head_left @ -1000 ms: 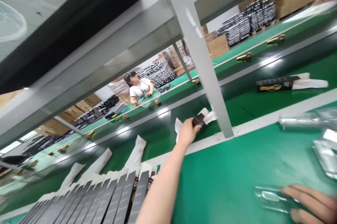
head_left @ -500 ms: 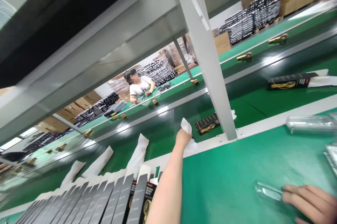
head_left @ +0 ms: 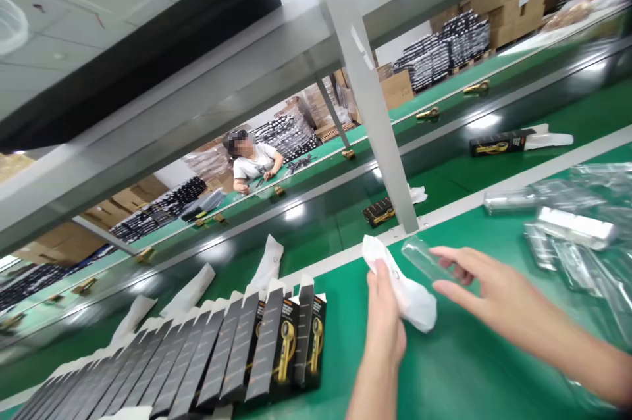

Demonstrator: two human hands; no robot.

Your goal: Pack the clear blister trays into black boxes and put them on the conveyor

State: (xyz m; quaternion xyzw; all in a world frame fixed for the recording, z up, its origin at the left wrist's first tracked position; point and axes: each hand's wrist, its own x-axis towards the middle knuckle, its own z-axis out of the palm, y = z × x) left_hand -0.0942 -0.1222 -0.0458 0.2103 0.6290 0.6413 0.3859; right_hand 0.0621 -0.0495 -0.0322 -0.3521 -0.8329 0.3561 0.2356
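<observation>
My left hand (head_left: 385, 308) is closed around a white pouch (head_left: 409, 291), which bulges with something hidden inside. Close by on the right, my right hand (head_left: 469, 275) grips a clear plastic tray (head_left: 424, 259) between thumb and fingers. The tray's tip is beside the upper part of the pouch; whether they touch I cannot tell. Left of my hands stands a long row of black boxes (head_left: 266, 341) with open white flaps and a gold device printed on them. More white pouches (head_left: 190, 291) lie on the green conveyor belt (head_left: 326, 222) beyond that row.
Several clear plastic trays (head_left: 582, 222) are heaped at the right. A grey metal post (head_left: 375, 110) rises from the bench edge. Black boxes (head_left: 503, 143) ride the belt beyond it. Across the line sits a person (head_left: 254, 163) at another green bench.
My left hand has brought the white pouch from the belt over the bench. My right hand has lifted the clear tray up and left towards it.
</observation>
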